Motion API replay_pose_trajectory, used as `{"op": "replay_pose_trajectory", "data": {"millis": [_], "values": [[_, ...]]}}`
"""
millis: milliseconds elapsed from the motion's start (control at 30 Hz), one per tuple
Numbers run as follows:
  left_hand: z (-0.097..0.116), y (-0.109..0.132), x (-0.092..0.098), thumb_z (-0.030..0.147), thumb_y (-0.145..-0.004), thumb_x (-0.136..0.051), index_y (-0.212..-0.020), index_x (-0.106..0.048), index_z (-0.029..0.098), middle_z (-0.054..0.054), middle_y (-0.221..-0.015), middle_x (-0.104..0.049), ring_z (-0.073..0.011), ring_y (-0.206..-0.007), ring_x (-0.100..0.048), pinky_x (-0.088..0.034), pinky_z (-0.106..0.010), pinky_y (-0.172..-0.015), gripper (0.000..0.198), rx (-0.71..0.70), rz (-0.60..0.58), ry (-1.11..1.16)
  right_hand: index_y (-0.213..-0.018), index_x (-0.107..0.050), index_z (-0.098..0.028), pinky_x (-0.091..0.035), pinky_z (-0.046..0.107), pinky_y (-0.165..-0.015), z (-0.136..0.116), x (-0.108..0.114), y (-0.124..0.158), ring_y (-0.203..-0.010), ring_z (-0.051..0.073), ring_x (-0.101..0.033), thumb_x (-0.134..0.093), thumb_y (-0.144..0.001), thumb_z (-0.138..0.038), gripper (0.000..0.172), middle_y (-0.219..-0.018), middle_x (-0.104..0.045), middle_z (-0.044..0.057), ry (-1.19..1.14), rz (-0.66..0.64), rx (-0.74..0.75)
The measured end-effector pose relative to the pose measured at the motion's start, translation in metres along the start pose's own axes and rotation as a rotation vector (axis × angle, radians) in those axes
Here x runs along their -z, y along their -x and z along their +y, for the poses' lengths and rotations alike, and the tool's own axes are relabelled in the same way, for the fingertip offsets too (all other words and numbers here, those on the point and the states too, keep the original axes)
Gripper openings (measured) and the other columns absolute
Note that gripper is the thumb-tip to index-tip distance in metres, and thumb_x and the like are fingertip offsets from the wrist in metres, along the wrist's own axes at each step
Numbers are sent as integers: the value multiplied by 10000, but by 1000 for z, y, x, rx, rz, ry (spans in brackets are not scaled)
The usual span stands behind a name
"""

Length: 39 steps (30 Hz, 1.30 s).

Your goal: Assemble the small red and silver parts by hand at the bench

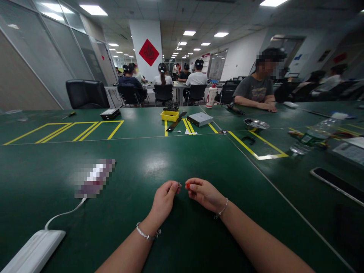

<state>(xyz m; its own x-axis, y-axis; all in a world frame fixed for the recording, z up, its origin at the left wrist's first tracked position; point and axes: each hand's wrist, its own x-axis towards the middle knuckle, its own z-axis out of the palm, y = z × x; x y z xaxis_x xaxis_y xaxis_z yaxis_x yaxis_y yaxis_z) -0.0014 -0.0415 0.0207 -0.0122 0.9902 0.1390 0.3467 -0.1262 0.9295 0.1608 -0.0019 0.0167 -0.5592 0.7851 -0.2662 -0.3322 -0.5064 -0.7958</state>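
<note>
Two held, lower centre | greyish piece (179, 185) by left fingers (172, 187) | red piece (188, 186) by right fingers (195, 188) | either may be dropped if loosened

Head cam, fwd/dn, tbl (182, 159) close

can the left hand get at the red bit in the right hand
Probably yes: only a small gap separates the left hand from the red bit, though the right hand partly covers it.
</note>
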Motion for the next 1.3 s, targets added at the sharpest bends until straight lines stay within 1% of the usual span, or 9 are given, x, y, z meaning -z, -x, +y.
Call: {"op": "replay_pose_trajectory", "data": {"millis": [67, 167, 300, 433, 567, 700, 933, 1167, 1300], "values": [[0, 0, 0, 342, -810, -359, -654, -539, 165, 1, -658, -550, -126, -651, -504, -380, -235, -620, 297, -1, -5, -4, -758, -586, -126, -380, 223, -602, -1, 0, 1, -599, 64, -501, -626, -655, -204, 135, -674, -560, 3, 2, -19, 6], [-1, 0, -2, 333, -786, -406, -703, -562, 170, 2, -683, -567, -130, -667, -513, -385, -239, -630, 240, 2, 21, -17, -739, -578, -131, -374, 217, -577, -1, 0, 1, -576, 60, -492, -591, -693, -251, 129, -636, -545, -5, 6, -47, 9], [-4, -1, -3, 294, -720, -502, -785, -571, 191, 6, -740, -579, -131, -682, -523, -397, -246, -638, 139, 27, 43, -26, -761, -576, -138, -382, 226, -596, 1, 2, 0, -587, 64, -508, -643, -634, -182, 150, -687, -574, 4, 11, -25, 14], [-4, 0, -4, 224, -642, -580, -743, -544, 196, 25, -712, -547, -116, -629, -495, -390, -237, -595, 111, 13, 68, -97, -786, -576, -141, -390, 233, -614, 2, 2, -1, -594, 67, -519, -660, -602, -144, 202, -712, -586, 4, 9, -9, 17], [-5, 1, -5, 156, -628, -575, -713, -528, 193, 28, -714, -532, -117, -665, -489, -385, -240, -619, 104, -64, 76, -135, -758, -574, -127, -390, 227, -595, 3, -1, -1, -576, 65, -512, -634, -645, -207, 151, -669, -580, 8, 36, -5, 33], [-7, 0, -5, 130, -621, -569, -716, -529, 192, 25, -719, -527, -119, -679, -487, -384, -248, -633, 121, -96, 75, -131, -753, -572, -126, -396, 233, -591, 2, -4, 0, -570, 69, -512, -638, -640, -239, 173, -660, -579, 7, 62, -6, 39], [-6, -1, -4, 154, -636, -560, -749, -544, 198, 13, -762, -532, -127, -700, -488, -390, -263, -656, 122, -99, 67, -93, -763, -580, -136, -410, 245, -623, 3, -1, 0, -606, 74, -524, -683, -567, -158, 223, -722, -584, 3, 40, -4, 32], [-4, 0, -3, 164, -652, -559, -762, -564, 198, 10, -759, -541, -122, -689, -491, -390, -254, -642, 115, -83, 43, -95, -776, -586, -132, -403, 249, -615, 1, -1, -1, -588, 74, -523, -658, -609, -190, 191, -695, -583, 9, 48, -12, 25], [-3, -1, -3, 153, -640, -568, -750, -567, 198, 25, -717, -528, -109, -651, -478, -379, -235, -611, 119, -56, 48, -110, -770, -586, -136, -405, 249, -626, 2, -1, -1, -599, 75, -526, -662, -601, -169, 188, -700, -578, 1, 48, -12, 27]]}}
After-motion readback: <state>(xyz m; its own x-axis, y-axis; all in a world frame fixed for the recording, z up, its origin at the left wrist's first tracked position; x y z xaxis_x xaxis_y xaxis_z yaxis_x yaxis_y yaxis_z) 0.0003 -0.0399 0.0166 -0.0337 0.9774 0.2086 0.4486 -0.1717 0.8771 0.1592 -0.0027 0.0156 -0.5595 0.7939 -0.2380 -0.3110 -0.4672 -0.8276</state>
